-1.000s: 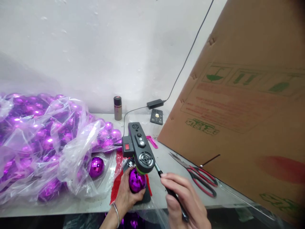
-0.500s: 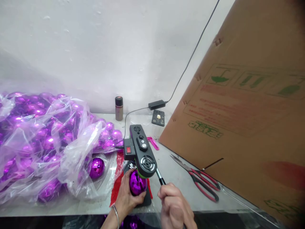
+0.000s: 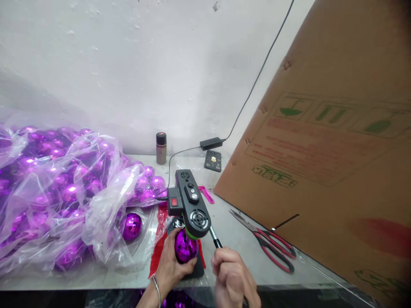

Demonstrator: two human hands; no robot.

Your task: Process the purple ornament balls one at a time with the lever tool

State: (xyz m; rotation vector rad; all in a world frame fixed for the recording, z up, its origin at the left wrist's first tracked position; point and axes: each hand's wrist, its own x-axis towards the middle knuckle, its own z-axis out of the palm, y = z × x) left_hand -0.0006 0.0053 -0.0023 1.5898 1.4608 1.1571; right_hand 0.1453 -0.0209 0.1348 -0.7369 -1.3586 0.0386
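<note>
My left hand [image 3: 173, 256], with a bracelet at the wrist, is closed around a shiny purple ball ornament [image 3: 186, 247]. The ball sits under the front end of a black machine head [image 3: 192, 205] that has round vents and a red switch. From the machine's right side a lever [image 3: 214, 236] with a metal shaft and black grip runs down to my right hand [image 3: 234, 273], whose fingers are wrapped around the grip. Beneath the ball lie the machine's dark base [image 3: 195, 272] and red cloth [image 3: 157, 255].
Clear plastic bags [image 3: 105, 214] full of purple balls fill the left side. A loose ball [image 3: 132, 226] lies near them. Red-handled scissors [image 3: 266, 241] lie beside a large cardboard box [image 3: 314, 171]. Behind are a bottle [image 3: 161, 148], a phone [image 3: 212, 161] and a power adapter [image 3: 211, 143].
The view has shifted slightly. My left hand stays on the ball under the machine, and my right hand keeps hold of the lever with hardly any movement.
</note>
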